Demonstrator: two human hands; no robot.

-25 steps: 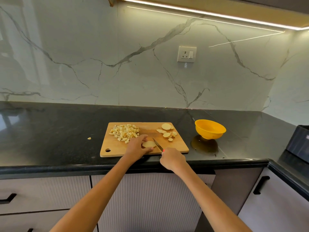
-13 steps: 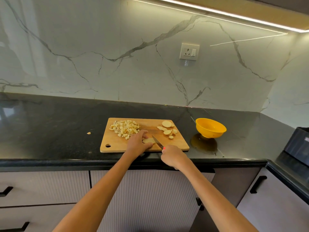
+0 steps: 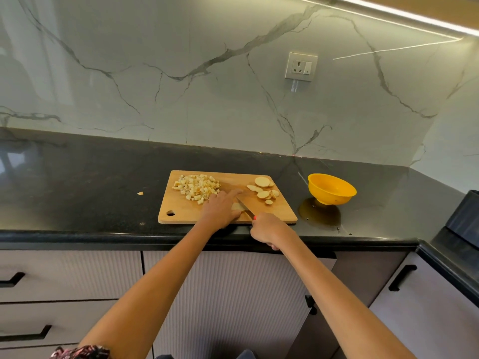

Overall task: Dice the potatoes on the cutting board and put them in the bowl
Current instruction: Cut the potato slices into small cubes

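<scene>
A wooden cutting board lies on the black counter. A heap of diced potato sits at its back left; several round potato slices lie at its back right. My left hand presses a potato slice flat near the board's front edge. My right hand grips a knife with a red handle, its blade angled across that slice beside my left fingers. The yellow bowl stands right of the board and looks empty.
One stray potato piece lies on the counter left of the board. A dark appliance sits at the far right corner. A wall socket is on the marble backsplash. Drawers and cabinet doors lie below the counter edge.
The knife blade has moved left across the held slice, closer to my left fingers, which now cover more of it. The camera view has tilted down slightly.
</scene>
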